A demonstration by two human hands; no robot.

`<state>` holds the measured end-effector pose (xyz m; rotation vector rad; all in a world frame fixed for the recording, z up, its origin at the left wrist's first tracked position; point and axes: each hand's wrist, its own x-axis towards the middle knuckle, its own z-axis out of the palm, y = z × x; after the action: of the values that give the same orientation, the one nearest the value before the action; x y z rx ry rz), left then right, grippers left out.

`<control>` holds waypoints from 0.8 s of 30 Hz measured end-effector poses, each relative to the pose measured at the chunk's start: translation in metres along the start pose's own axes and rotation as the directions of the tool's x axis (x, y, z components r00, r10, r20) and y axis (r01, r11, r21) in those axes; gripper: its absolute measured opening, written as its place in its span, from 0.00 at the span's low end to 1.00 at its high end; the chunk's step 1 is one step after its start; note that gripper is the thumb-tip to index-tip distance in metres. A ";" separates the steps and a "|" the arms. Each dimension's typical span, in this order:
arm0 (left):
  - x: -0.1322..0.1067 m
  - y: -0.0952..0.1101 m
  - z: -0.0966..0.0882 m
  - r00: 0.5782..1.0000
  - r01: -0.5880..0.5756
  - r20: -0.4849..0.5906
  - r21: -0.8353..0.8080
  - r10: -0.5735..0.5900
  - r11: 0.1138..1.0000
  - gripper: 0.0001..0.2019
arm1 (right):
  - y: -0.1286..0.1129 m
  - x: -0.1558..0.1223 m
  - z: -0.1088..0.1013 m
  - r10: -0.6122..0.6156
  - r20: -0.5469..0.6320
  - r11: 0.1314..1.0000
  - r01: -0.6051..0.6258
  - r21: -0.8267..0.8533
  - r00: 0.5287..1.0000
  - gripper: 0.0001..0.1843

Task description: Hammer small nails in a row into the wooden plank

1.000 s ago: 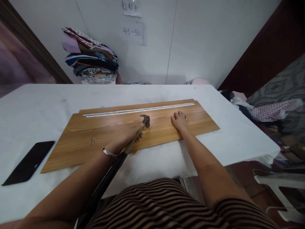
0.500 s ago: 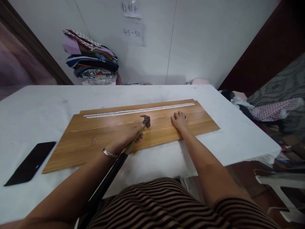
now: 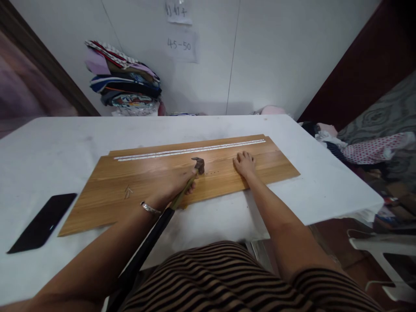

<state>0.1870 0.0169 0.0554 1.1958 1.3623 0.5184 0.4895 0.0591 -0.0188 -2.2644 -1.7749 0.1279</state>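
A claw hammer (image 3: 199,165) with a yellowish shaft and long black grip slants across the front of a wooden board (image 3: 149,173). My left hand (image 3: 180,182) is closed around its shaft, close below the head. The head is over the middle of the board, beside a short row of small dark dots, perhaps nail heads (image 3: 212,172). My right hand (image 3: 245,164) rests on the board to the right of those dots, fingers spread and holding nothing. Several loose nails (image 3: 128,191) lie on the board's left part.
Two pale measuring strips (image 3: 191,150) run along the board's far side. A black phone-like slab (image 3: 42,223) lies on the white table (image 3: 328,186) at left. Folded clothes (image 3: 126,82) are stacked against the wall behind. A white stool (image 3: 383,255) stands at lower right.
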 end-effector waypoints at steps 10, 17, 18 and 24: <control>-0.004 0.004 0.002 1.000 0.006 -0.011 0.014 -0.006 1.000 0.18 | 0.000 0.000 0.000 -0.001 -0.010 1.000 0.001 -0.014 1.000 0.25; -0.003 0.005 0.001 1.000 -0.008 0.014 -0.009 0.008 1.000 0.20 | 0.000 0.001 0.002 0.008 -0.014 1.000 -0.008 -0.009 1.000 0.26; -0.003 0.005 0.001 1.000 -0.006 0.014 -0.011 0.006 1.000 0.20 | 0.000 0.001 0.003 0.007 -0.015 1.000 -0.007 -0.010 1.000 0.26; -0.006 0.010 0.004 0.999 0.037 -0.012 0.029 -0.037 0.999 0.19 | 0.001 0.000 0.003 -0.005 -0.029 1.000 0.005 -0.010 1.000 0.25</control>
<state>0.1925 0.0142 0.0663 1.1908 1.4036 0.4811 0.4899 0.0595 -0.0217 -2.2570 -1.7702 0.0841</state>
